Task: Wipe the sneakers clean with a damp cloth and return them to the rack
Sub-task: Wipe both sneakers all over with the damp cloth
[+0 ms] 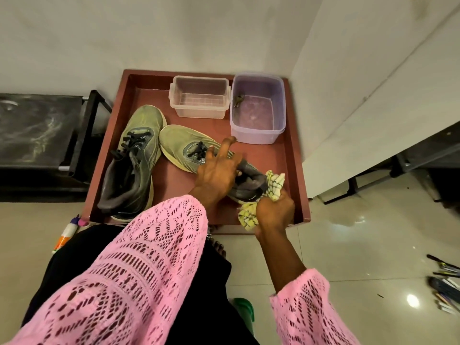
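Home interior, likely entry corner or hallway. Glossy pale tiled floor (348,245), plain white walls (124,33) meeting in corner. Black shoe rack (37,130) stands against wall at left. Worn sneakers (137,155) lie in low reddish-brown tray (296,175) on floor, beside two plastic food containers (199,98). Pens (445,282) scattered on tiles at right; glue bottle (67,232) lies at left.

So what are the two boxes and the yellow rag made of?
The clear box and the purple box look like thin plastic: you can see through their smooth, slightly shiny walls. The yellow rag, bunched in the right hand against a sneaker's heel, looks like soft woven cloth, since it crumples into folds. Probably cotton, but that's a guess.
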